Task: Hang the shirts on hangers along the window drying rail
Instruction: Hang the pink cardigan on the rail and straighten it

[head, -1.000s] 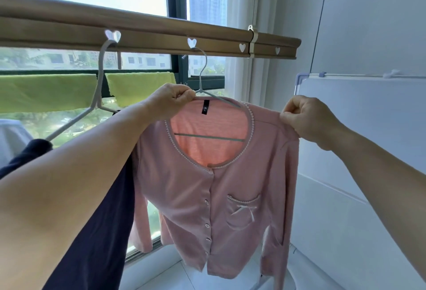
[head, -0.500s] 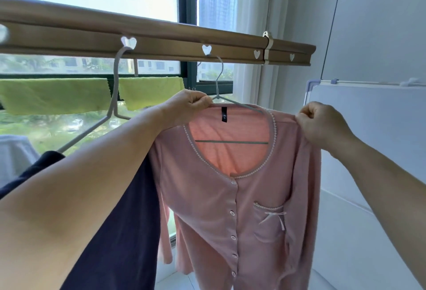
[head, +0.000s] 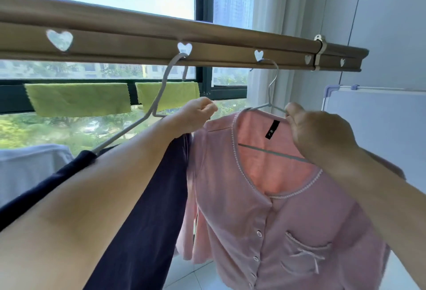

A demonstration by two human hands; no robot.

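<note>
Pink shirt on hanger, collar in right grip.

Home laundry-drying corner beside a high-rise apartment window. Shown by:

- Brown drying rail mounted across the window, punched with heart-shaped hanger holes.
- 2 hangers hooked into those holes, carrying a pink cardigan and a dark navy garment.
- 2 green cloths draped over the dark window frame.
- White curtain at the window edge, plain white walls, tiled floor.
- Tower block, low buildings and treetops visible outside, well below window level.
</note>
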